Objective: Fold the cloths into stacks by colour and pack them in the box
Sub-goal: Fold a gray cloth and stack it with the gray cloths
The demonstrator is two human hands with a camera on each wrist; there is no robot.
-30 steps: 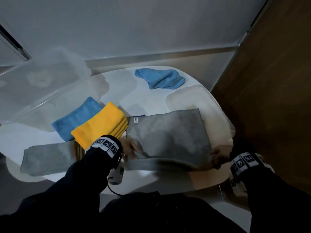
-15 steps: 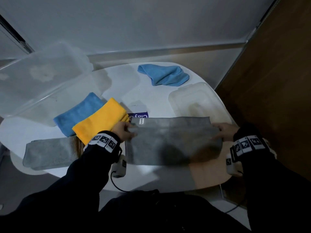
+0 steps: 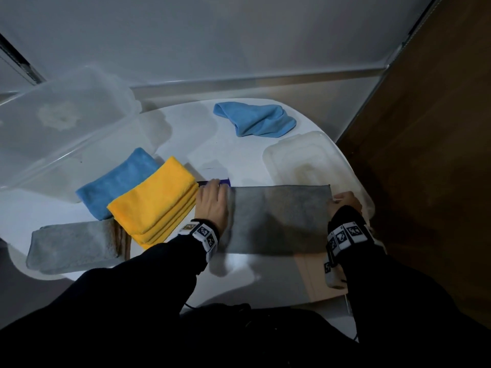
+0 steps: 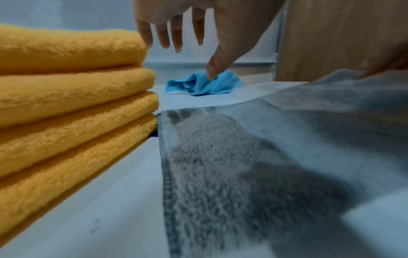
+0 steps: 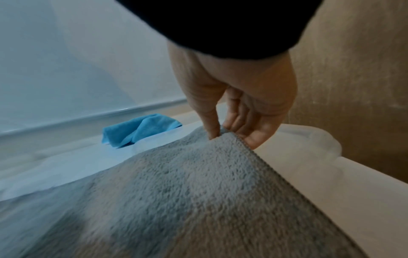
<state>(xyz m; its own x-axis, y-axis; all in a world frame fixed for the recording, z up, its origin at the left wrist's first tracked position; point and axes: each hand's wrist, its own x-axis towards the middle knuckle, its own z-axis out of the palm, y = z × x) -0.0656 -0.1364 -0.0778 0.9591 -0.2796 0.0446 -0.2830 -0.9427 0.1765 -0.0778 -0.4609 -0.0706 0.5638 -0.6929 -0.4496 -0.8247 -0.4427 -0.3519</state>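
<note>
A grey cloth (image 3: 279,219) lies folded in half across the table in front of me. My left hand (image 3: 212,192) hovers over its left end with straight fingers (image 4: 176,43) and holds nothing. My right hand (image 3: 342,200) pinches the cloth's far right corner (image 5: 234,139) between thumb and fingers. To the left are a folded yellow stack (image 3: 156,200), a folded blue cloth (image 3: 117,181) and a folded grey cloth (image 3: 71,245). A crumpled blue cloth (image 3: 255,120) lies at the table's far side. The clear box (image 3: 53,123) stands at the far left.
A clear lid (image 3: 305,160) lies behind the right end of the grey cloth, near the table's right edge. A wall runs behind the white table (image 3: 233,264), with a brown wooden surface on the right. A small purple-edged card (image 3: 212,181) peeks out by my left fingertips.
Both hands carried the grey cloth's near edge away from me and laid it on the far edge, halving the cloth. My left hand then let go and straightened.
</note>
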